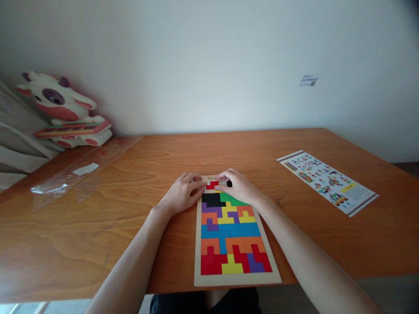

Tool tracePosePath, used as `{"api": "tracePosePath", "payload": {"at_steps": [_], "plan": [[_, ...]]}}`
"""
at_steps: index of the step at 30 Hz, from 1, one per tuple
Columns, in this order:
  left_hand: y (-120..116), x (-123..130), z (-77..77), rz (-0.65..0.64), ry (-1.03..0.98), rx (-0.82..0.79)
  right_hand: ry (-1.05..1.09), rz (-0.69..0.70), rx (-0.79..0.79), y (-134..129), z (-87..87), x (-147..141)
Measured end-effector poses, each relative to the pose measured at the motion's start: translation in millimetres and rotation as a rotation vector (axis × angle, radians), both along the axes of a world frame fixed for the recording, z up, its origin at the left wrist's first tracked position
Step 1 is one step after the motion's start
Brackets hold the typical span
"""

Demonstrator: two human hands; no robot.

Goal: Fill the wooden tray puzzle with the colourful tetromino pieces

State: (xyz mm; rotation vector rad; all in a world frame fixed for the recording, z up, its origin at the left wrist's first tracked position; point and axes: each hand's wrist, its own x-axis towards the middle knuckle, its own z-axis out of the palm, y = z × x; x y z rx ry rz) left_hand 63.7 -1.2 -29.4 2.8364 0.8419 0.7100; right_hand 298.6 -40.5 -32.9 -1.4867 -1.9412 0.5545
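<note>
A wooden tray puzzle (pixel 197 244) filled with colourful block-shaped pieces lies in front of me at the table's front edge. My left hand (pixel 185 192) is at its far left corner, fingers curled together and thumb tip beside a red puzzle piece (pixel 212 185). Across from it, my right hand (pixel 238 185) bends over the far right part, thumb and index finger close around a small yellow patch at the red piece's right end. A black piece (pixel 229 184) shows under that hand. Below the hands lie a larger black piece (pixel 211 199) and a green one (pixel 233 199).
The wooden table (pixel 98 226) reaches back to a pale wall. A printed pattern sheet (pixel 327 181) lies at the right. Clear plastic wrapping (pixel 65 187) with a white label is on the left, near a cow-shaped toy keyboard (pixel 75 126). My legs are under the front edge.
</note>
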Motion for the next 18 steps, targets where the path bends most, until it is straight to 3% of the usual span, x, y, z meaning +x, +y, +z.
{"api": "tracePosePath", "payload": {"at_steps": [12,18], "plan": [[-1.2,0.2,1.5,0.002,0.015,-0.001,0.088,0.161,-0.049,3.0,1.5,18.6],[-1.3,-0.1,1.7,0.002,0.004,-0.008,0.005,0.163,-0.043,1.0,7.7,26.9]]}}
